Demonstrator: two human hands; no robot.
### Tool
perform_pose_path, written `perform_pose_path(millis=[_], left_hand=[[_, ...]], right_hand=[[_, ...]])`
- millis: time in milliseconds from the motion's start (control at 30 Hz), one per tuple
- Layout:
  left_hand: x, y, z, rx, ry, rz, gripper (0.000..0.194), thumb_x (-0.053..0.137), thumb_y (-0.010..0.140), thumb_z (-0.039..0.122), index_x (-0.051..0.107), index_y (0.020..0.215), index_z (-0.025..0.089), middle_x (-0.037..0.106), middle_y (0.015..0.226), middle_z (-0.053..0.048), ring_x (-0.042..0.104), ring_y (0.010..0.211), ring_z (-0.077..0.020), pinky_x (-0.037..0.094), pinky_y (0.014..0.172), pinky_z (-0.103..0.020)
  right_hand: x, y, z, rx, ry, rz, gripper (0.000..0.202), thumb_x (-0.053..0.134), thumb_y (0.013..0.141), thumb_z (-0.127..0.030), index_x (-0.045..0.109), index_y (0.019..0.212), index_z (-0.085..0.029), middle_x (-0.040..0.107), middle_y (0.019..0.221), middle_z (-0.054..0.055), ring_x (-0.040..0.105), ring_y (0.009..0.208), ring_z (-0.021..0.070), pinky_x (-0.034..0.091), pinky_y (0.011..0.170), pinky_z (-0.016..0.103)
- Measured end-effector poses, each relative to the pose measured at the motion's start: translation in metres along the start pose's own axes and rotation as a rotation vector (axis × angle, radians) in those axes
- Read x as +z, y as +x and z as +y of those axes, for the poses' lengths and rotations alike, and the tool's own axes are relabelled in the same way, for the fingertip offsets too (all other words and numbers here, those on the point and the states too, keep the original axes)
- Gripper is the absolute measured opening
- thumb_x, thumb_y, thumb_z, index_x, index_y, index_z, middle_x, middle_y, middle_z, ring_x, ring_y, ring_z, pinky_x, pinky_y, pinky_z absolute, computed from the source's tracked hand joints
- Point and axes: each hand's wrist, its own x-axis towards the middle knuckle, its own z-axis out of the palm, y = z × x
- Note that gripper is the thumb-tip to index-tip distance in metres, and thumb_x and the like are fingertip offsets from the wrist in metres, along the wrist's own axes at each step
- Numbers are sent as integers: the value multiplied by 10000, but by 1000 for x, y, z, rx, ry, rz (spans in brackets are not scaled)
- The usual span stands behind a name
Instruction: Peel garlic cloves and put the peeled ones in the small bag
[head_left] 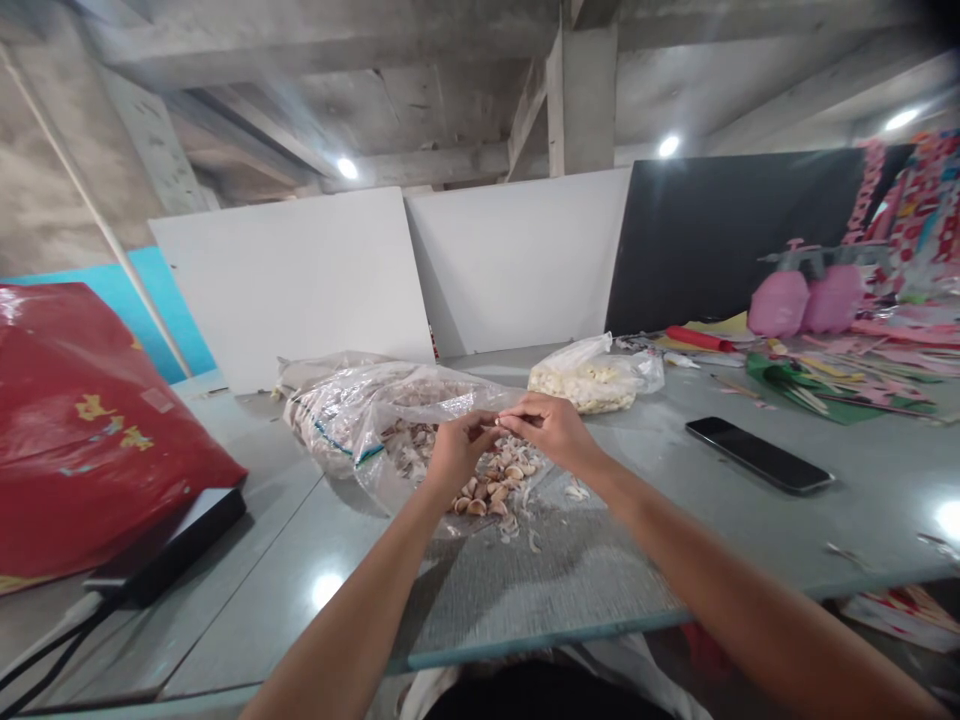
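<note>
My left hand and my right hand meet above a pile of unpeeled garlic cloves. Both are closed, fingertips pinched together on a small pale garlic clove, mostly hidden by the fingers. The pile spills from the mouth of a large clear plastic bag lying on its side to the left. Papery garlic skins are scattered on the table near the pile. Behind my right hand sits a smaller clear bag filled with pale cloves.
On the grey table a black phone lies at right. Pink spray bottles, green paper and cut scraps fill the back right. A red bag and a black box with cables stand at left. White boards lean behind.
</note>
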Motion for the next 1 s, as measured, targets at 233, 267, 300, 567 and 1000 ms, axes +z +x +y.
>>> perform_pose_path(millis=[233, 267, 300, 567, 1000], left_hand=[[3, 0, -2, -24, -91, -24, 268, 653, 678, 314, 655, 879, 137, 642, 628, -20, 603, 536, -124, 484, 539, -223], [3, 0, -2, -30, -108, -18, 276, 659, 671, 315, 651, 879, 134, 642, 631, -19, 600, 529, -120, 482, 534, -222], [4, 1, -3, -34, -123, -11, 282, 667, 663, 317, 648, 874, 131, 643, 637, -20, 596, 523, -117, 479, 527, -220], [-3, 4, -13, 13, -2, -97, 265, 684, 656, 308, 642, 834, 118, 581, 499, 6, 518, 458, -87, 369, 456, -180], [2, 5, -2, -37, -290, -64, 290, 734, 588, 333, 586, 721, 122, 603, 594, 1, 542, 501, -90, 468, 520, -223]], right_hand=[[0, 0, 1, -22, -36, -47, 214, 540, 812, -319, 708, 882, -208, 673, 794, 29, 596, 718, 144, 428, 649, 240], [0, 0, 1, -34, -55, -48, 211, 538, 814, -314, 709, 876, -207, 671, 778, 29, 593, 705, 140, 424, 645, 237], [0, 0, 1, -47, -74, -50, 210, 535, 816, -310, 709, 869, -205, 667, 762, 28, 588, 691, 135, 420, 639, 233], [-2, 0, 7, -162, -154, -115, 197, 526, 821, -291, 699, 872, -211, 669, 769, 30, 578, 665, 126, 409, 604, 224], [7, -3, 9, 77, 123, -57, 255, 524, 804, -366, 686, 879, -184, 690, 831, 36, 632, 735, 155, 473, 637, 239]])
